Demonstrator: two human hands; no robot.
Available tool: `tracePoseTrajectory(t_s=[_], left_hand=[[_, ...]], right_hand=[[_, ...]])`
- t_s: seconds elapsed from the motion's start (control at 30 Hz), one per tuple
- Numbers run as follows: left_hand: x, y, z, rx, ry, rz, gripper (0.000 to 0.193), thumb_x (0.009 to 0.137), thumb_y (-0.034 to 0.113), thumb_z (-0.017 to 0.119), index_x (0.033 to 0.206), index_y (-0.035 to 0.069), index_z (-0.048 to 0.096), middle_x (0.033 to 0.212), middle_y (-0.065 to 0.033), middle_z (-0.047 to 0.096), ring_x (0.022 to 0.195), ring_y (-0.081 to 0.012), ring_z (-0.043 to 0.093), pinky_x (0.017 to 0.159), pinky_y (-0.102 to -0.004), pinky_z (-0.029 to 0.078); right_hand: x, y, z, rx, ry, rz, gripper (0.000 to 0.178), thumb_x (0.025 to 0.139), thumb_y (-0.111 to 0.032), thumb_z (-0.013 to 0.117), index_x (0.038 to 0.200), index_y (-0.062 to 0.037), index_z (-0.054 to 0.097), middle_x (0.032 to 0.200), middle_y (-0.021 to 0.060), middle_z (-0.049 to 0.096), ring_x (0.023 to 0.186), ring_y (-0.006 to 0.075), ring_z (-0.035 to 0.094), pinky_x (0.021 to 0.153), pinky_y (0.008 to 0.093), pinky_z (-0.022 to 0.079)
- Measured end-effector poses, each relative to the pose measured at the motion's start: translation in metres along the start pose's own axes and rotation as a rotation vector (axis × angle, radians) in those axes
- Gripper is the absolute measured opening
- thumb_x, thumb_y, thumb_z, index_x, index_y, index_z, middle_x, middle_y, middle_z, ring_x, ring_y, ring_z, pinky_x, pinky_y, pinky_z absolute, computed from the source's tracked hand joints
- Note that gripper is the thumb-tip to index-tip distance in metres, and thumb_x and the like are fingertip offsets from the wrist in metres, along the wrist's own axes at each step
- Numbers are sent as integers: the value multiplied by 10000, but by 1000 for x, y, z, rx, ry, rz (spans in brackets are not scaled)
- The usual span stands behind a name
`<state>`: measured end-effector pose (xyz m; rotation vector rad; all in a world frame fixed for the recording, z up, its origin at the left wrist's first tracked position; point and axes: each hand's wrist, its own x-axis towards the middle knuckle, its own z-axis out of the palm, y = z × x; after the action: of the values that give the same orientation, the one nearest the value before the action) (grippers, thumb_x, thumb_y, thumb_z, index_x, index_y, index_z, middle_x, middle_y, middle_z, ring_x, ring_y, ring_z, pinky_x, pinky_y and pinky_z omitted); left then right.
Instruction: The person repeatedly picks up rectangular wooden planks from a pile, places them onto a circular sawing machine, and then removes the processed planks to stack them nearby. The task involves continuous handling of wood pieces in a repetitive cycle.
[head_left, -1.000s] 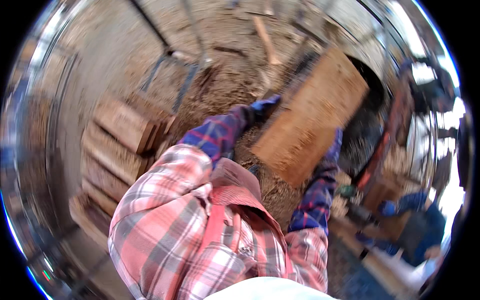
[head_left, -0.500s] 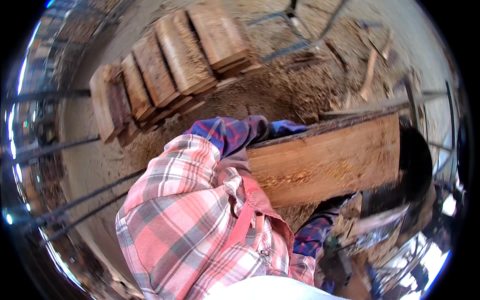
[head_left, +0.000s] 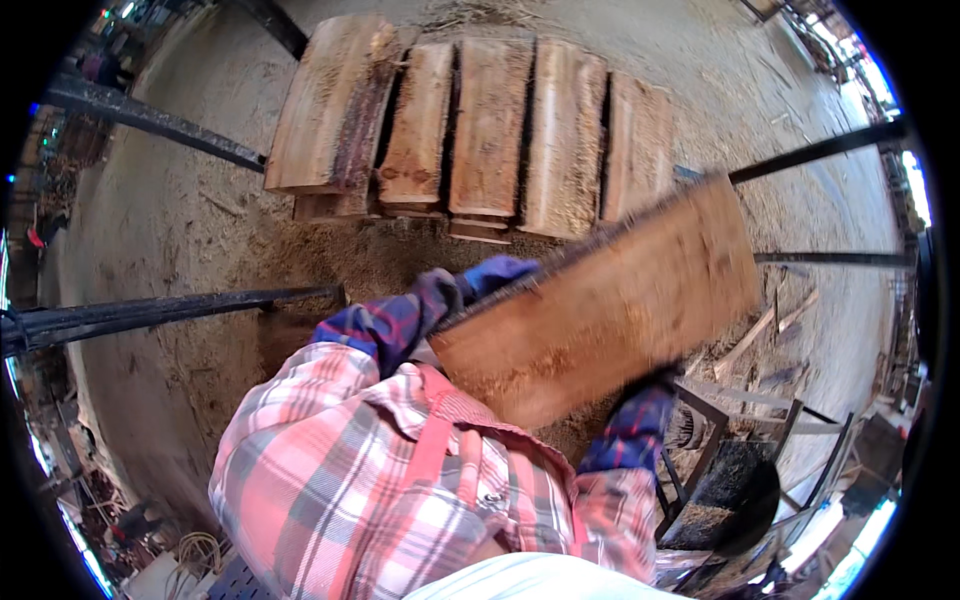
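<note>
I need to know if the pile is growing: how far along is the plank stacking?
Done: a row of rough planks already lies stacked side by side on the sawdust floor. In hand: one more wide board is carried toward them, the gloved left hand gripping its upper edge and the right hand under its lower edge. Left: that board is not yet set down on the stack.

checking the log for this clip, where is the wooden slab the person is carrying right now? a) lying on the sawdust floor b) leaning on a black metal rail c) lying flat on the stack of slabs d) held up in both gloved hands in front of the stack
d: the wooden slab is off the ground, with the left hand at its upper edge and the right hand at its lower edge, short of the stack of slabs.
</note>
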<state>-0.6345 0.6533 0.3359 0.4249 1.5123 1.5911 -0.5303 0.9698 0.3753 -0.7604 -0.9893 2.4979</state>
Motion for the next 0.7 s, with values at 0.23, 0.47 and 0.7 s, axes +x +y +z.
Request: tracePoseTrajectory(t_s=[0.23,0.47,0.7], left_hand=[[-119,87,-228,-130,534,154,353,904,319,478,1126,53,546,1111,-88,565,988,-212,555,892,-336,437],[-157,-89,-259,-737,175,24,262,892,333,484,989,107,574,927,-68,603,853,-204,582,747,-270,463],[-30,-78,82,-89,-417,-629,252,885,265,534,1021,59,585,889,-98,637,748,-190,622,572,-263,473]], right_hand=[[159,182,171,-537,-591,-158,522,862,-577,360,747,-105,552,638,29,503,599,166,450,538,314,369],[72,277,233,-707,-839,116,477,832,-377,588,1151,-27,532,1038,52,591,932,181,538,807,280,427],[-143,67,-103,164,137,270,373,858,-362,545,1111,-88,548,1052,58,583,931,178,558,793,317,456]])
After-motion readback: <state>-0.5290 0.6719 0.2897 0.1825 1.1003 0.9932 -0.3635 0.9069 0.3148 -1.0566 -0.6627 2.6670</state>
